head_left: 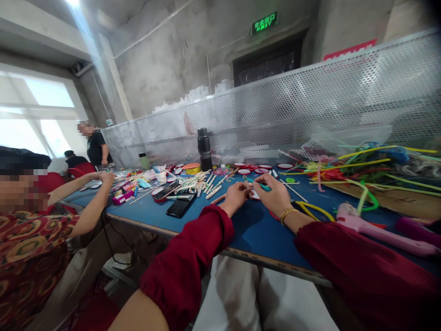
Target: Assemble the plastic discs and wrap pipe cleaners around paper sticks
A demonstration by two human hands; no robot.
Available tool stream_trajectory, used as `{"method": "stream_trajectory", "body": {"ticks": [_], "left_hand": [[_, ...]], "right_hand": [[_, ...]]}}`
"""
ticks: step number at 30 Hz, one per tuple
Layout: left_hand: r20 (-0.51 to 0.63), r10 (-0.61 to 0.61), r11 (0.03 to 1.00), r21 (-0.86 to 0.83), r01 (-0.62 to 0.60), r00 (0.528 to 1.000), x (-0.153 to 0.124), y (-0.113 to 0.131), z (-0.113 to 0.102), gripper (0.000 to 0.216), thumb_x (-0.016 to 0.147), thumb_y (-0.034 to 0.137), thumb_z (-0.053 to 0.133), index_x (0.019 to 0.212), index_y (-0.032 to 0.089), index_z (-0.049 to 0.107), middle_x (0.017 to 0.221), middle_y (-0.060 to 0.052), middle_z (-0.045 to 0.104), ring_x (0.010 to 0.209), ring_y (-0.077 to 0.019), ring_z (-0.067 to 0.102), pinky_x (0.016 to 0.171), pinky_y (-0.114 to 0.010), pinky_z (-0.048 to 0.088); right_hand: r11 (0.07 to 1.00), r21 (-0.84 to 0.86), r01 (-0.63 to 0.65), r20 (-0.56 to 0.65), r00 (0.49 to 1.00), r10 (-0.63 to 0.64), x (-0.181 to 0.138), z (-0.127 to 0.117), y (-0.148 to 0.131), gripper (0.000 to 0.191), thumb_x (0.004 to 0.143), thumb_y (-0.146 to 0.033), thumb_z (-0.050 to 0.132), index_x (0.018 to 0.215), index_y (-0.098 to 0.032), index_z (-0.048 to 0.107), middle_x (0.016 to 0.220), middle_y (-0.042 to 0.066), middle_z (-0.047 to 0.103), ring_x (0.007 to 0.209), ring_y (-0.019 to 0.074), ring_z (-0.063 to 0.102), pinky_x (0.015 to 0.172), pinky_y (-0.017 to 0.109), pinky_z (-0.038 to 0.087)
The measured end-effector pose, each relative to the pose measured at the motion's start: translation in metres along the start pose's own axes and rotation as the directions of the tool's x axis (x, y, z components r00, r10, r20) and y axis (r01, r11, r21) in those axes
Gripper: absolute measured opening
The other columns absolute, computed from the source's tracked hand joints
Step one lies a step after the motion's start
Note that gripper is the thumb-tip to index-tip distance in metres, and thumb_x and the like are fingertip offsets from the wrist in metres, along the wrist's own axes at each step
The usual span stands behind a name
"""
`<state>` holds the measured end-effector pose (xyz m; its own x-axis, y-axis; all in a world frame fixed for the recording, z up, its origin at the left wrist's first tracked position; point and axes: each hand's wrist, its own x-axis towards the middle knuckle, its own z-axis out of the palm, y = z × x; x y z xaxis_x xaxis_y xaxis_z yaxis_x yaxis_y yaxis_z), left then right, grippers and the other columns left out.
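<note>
Both my hands meet just above the blue table (193,221). My left hand (236,198) is closed in a pinch on a small brownish-pink piece (246,183), whose kind I cannot make out. My right hand (274,196), with a gold bracelet (287,214) at its wrist, closes around a slim teal tool (263,186) that points toward the left hand. Its tip is too small to tell whether it touches the piece. A white round disc lies partly hidden behind the hands. Beside my right wrist lies a yellow strip (315,211).
A pink glue gun (375,227) lies at right, below a heap of coloured strips (365,161). Left are thin sticks (193,179), a black phone (179,206) and a black bottle (205,149). A perforated metal screen (292,105) stands behind. A co-worker (37,239) sits at left.
</note>
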<state>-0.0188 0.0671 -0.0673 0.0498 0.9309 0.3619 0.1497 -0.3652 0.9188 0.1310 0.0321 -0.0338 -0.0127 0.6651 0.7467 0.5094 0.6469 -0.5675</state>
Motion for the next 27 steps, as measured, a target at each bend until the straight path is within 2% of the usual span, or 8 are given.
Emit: {"method": "stream_trajectory", "body": {"ticks": [8, 14, 23, 27], "left_hand": [[-0.013, -0.017, 1.0, -0.017, 0.017, 1.0, -0.001, 0.002, 0.001, 0.022, 0.087, 0.035, 0.069, 0.078, 0.016, 0.063, 0.07, 0.0, 0.067, 0.059, -0.0095, 0.056, 0.058, -0.021, 0.043], [-0.001, -0.019, 0.998, -0.057, 0.019, 1.0, -0.001, 0.003, 0.001, 0.019, 0.087, 0.028, 0.068, 0.076, 0.016, 0.06, 0.07, 0.0, 0.066, 0.057, -0.0088, 0.054, 0.056, -0.022, 0.039], [0.008, -0.046, 0.997, -0.065, 0.047, 0.999, -0.003, 0.008, 0.002, 0.018, 0.087, 0.032, 0.07, 0.081, 0.016, 0.064, 0.071, 0.001, 0.065, 0.057, -0.0082, 0.054, 0.056, -0.021, 0.039], [0.01, -0.055, 0.996, -0.076, 0.056, 0.998, -0.004, 0.011, 0.001, 0.014, 0.088, 0.028, 0.069, 0.081, 0.016, 0.064, 0.069, 0.002, 0.063, 0.056, -0.0078, 0.052, 0.055, -0.021, 0.037]], "right_hand": [[1.0, -0.013, 0.008, -0.004, 1.0, -0.008, 0.0, 0.0, 0.0, 0.013, 0.085, -0.037, 0.061, 0.084, -0.025, 0.064, 0.084, 0.003, 0.073, 0.08, 0.0223, 0.067, 0.075, 0.036, 0.048], [1.0, -0.021, 0.004, -0.004, 1.0, -0.004, 0.0, -0.001, -0.001, 0.013, 0.085, -0.037, 0.06, 0.082, -0.025, 0.063, 0.083, 0.003, 0.072, 0.079, 0.0219, 0.066, 0.074, 0.035, 0.047], [1.0, -0.017, 0.003, 0.002, 1.0, -0.003, 0.0, 0.0, -0.001, 0.013, 0.085, -0.038, 0.06, 0.081, -0.025, 0.062, 0.084, 0.003, 0.072, 0.08, 0.0224, 0.066, 0.074, 0.035, 0.046], [1.0, -0.005, 0.0, 0.002, 1.0, 0.0, -0.001, 0.0, 0.001, 0.013, 0.085, -0.037, 0.06, 0.083, -0.025, 0.062, 0.085, 0.003, 0.071, 0.082, 0.0221, 0.066, 0.076, 0.035, 0.046]]}}
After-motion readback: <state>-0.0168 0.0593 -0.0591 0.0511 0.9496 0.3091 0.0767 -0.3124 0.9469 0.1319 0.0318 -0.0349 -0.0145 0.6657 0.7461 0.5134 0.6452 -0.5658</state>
